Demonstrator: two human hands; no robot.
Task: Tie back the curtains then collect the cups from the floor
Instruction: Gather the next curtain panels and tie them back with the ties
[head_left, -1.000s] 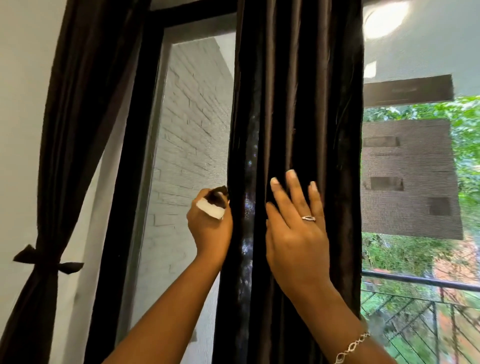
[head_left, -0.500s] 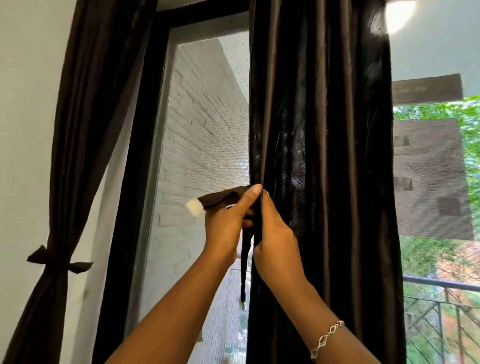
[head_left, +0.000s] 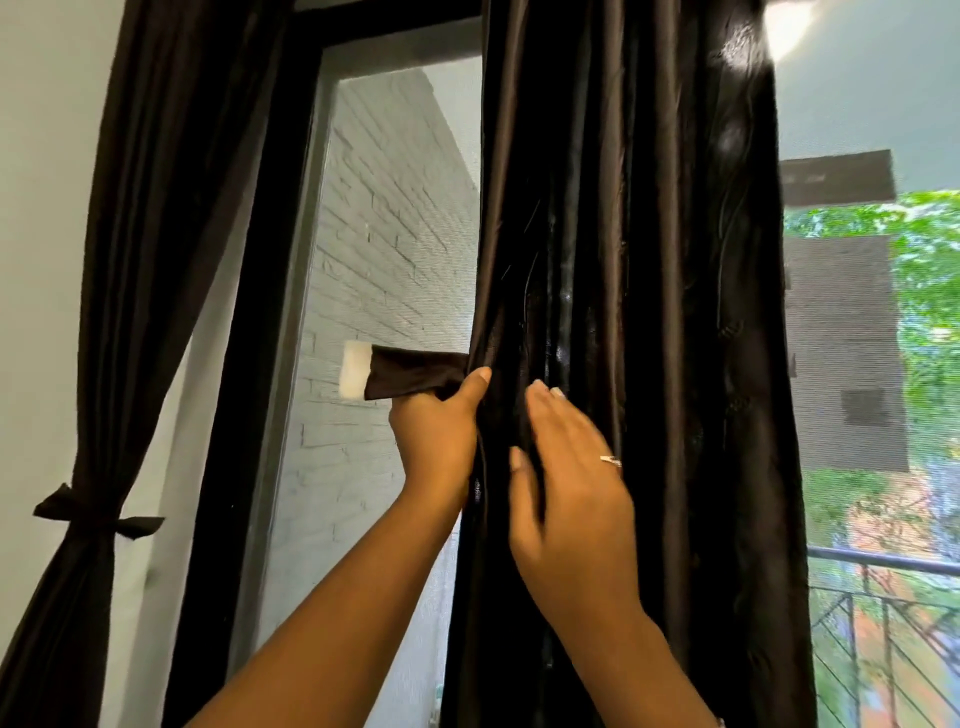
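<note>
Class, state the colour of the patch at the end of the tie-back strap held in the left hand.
White, on the dark brown tie-back strap; it shows best in the head view.

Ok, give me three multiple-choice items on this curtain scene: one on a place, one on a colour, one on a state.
1. Where is the already tied dark brown curtain?
A. far left, by the wall
B. far right, by the railing
C. lying on the floor

2. What colour is the patch at the end of the dark brown fabric tieback strap?
A. red
B. white
C. green

3. What is the left hand doing?
A. hanging open, clear of everything
B. gripping the strap beside the untied glossy dark curtain
C. holding a cup

Answers:
1 A: it is cinched by a band low at the left edge.
2 B: a white tab sticks out at the strap's left end.
3 B: its fingers close on the strap; the right hand is spread on the folds.
</note>
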